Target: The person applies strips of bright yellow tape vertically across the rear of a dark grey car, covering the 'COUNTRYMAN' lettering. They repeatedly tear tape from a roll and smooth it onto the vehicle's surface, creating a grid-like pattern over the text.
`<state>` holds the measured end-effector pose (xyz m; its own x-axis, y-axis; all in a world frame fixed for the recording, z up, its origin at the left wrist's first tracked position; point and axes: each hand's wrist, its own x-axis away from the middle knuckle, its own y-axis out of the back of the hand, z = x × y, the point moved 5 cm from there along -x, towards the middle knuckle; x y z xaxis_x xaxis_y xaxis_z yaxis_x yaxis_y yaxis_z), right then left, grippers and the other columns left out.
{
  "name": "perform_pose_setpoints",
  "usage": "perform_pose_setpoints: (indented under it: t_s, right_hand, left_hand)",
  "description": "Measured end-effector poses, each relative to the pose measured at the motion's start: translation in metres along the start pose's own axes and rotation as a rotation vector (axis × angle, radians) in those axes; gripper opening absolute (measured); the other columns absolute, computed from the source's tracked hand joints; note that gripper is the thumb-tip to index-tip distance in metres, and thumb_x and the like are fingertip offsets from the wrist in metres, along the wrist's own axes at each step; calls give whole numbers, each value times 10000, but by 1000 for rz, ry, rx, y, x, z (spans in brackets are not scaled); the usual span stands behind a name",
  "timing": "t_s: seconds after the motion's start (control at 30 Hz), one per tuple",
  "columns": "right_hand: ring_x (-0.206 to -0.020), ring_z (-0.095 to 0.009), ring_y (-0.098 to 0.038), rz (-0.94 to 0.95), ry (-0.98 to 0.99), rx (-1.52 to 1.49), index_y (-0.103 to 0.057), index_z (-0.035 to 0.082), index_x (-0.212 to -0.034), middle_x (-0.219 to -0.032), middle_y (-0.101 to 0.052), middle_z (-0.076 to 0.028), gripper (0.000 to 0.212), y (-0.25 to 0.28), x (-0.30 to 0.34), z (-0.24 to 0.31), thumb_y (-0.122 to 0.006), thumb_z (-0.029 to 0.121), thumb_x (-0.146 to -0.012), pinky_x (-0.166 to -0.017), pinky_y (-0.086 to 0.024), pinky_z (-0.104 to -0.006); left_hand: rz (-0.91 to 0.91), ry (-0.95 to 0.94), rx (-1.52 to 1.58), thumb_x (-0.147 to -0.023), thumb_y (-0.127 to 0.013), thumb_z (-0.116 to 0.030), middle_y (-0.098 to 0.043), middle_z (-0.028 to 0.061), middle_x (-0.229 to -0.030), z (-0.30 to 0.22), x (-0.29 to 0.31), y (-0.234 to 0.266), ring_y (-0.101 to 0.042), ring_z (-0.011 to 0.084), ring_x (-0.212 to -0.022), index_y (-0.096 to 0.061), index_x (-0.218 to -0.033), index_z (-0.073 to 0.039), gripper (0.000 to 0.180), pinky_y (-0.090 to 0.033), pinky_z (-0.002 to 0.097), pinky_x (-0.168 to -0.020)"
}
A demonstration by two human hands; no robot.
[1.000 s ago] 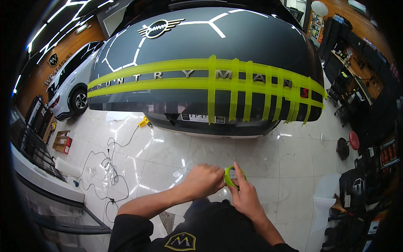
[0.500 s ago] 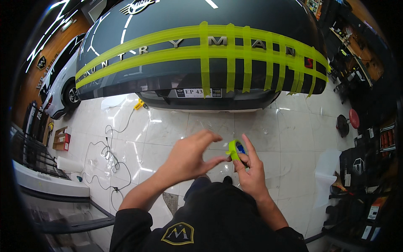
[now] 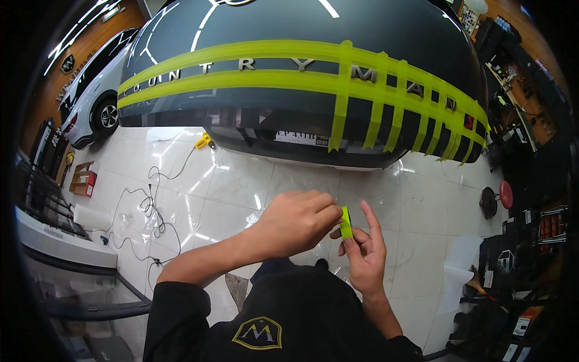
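Observation:
In front of my body, my right hand [image 3: 367, 262] holds a roll of lime-green masking tape [image 3: 346, 224] between thumb and fingers, its index finger pointing up. Against the roll's left side is my left hand [image 3: 300, 220], its fingers pinched together at the tape; the loose end is hidden by them. Beyond my hands is the dark grey rear of a car [image 3: 241, 114]. Two long bands of the same green tape [image 3: 229, 80] run across it, above and below a row of metal letters. Several short upright tape strips [image 3: 341, 123] cross these bands toward the right.
A black cable [image 3: 158, 226] snakes over the tiled floor at left, near a yellow tool [image 3: 205, 141]. A white car [image 3: 93, 99] and a red-and-brown box [image 3: 83, 179] are farther left. At right stand a red stool [image 3: 505, 195] and dark equipment.
My left hand has closed from an open curve and come to the tape roll. The roll has turned more edge-on in my right hand. The view has shifted, moving the car rightward.

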<state>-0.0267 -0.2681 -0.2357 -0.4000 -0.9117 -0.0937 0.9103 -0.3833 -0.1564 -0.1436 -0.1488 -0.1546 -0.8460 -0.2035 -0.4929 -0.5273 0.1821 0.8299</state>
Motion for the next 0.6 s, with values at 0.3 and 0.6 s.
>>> perform_pose_setpoints:
  t_s: [0.3, 0.6]
  right_hand:
    - [-947, -204, -688, 12, 274, 16, -232, -56, -1592, -1056, -734, -153, 760, -70, -8, 33, -644, 164, -994, -1119, -396, -462]
    - [-851, -218, -703, -242, 589, 314, -335, -38, -1539, -1046, -717, -164, 631, -135, -26, 77, -630, 9, -983, -839, -556, -380]
  left_hand:
    - [175, -62, 149, -942, -704, -104, -569, 106, -923, 53, -25, 94, -655, 335, -744, -563, -995, -62, 157, -522, 424, -603]
    - [211, -319, 43, -948, -662, -38, -576, 118, -907, 97, -103, 177, -657, 326, -786, -500, -960, -77, 167, -497, 426, -628]
